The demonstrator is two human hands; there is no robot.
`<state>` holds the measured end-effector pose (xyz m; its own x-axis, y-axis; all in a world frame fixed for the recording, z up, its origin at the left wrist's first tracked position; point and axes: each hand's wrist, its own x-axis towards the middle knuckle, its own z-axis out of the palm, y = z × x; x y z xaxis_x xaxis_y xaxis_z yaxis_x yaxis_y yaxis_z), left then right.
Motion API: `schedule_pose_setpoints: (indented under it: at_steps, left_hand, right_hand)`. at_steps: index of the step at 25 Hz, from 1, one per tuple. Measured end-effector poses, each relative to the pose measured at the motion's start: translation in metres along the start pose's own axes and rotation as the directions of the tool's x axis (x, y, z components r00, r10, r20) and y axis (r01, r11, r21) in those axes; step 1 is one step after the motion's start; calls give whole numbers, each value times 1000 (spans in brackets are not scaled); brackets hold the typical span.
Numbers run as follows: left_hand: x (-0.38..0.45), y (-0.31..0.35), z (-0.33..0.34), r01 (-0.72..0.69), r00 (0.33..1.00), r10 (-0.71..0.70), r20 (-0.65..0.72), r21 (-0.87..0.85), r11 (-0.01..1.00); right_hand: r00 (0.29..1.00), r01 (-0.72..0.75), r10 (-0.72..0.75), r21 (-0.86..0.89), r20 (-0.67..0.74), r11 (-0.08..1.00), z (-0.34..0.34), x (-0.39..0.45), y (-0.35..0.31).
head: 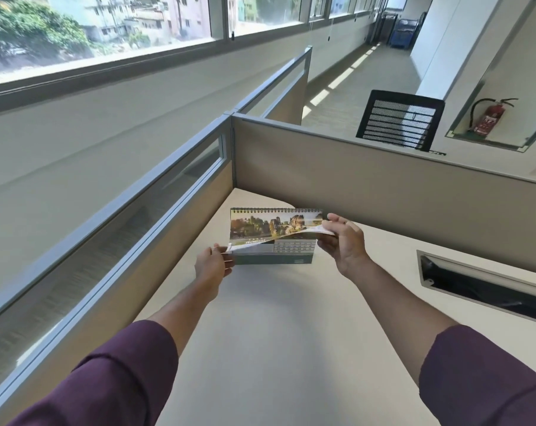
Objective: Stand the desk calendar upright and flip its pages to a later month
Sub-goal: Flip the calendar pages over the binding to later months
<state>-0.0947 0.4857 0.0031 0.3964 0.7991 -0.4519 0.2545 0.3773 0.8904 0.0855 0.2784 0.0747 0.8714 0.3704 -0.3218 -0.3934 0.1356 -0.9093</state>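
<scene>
The left hand sits at the lower left corner of the calendar, fingers pressed together on that edge, seemingly steadying the base. The calendar stands upright on the desk, in the corner formed by the partitions. A page is lifted, bowed across its front. To the calendar's right, the right hand pinches that page's corner. Flipping is under way; next, the page likely needs carrying up and over the spiral without tipping the stand.
</scene>
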Motion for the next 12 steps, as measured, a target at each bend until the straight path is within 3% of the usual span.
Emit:
schedule_pose_setpoints:
  at_steps: [3, 5, 12]
  left_hand:
    - [-1, 4, 1, -24, 999, 23, 31, 30, 999]
    - [0, 3, 2, -47, 999, 46, 15, 78, 996]
    - [3, 3, 3, -95, 995, 83, 59, 246, 965]
  right_hand:
    - [992, -14, -18, 246, 128, 969, 22, 0, -26]
    - [974, -25, -46, 305, 222, 952, 31, 2, -36]
    - [947, 62, -40, -57, 318, 996, 35, 14, -20]
